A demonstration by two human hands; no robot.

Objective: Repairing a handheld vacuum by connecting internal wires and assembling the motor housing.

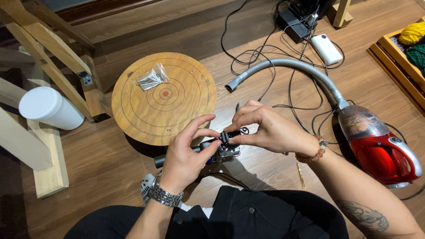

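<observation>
Head view, left hand (183, 155) and right hand (265, 128) both pinching a small black clip (226, 136) over the wooden floor (110, 163), just off the round wooden board's (164, 97) near edge, bare floor left, clip's long axis running left-right, vacuum cleaner (376, 148) close at right.

Tan round board (146, 116), black rings, red centre; red vacuum (383, 159); white tub (48, 108); yellow yarn (411, 33).

One package noted: a small clear plastic bag of metal screws (151, 79), lying on the upper left part of the round wooden board (186, 113), crumpled and glinting silver. No labels, signs or screens can be made out elsewhere.
</observation>
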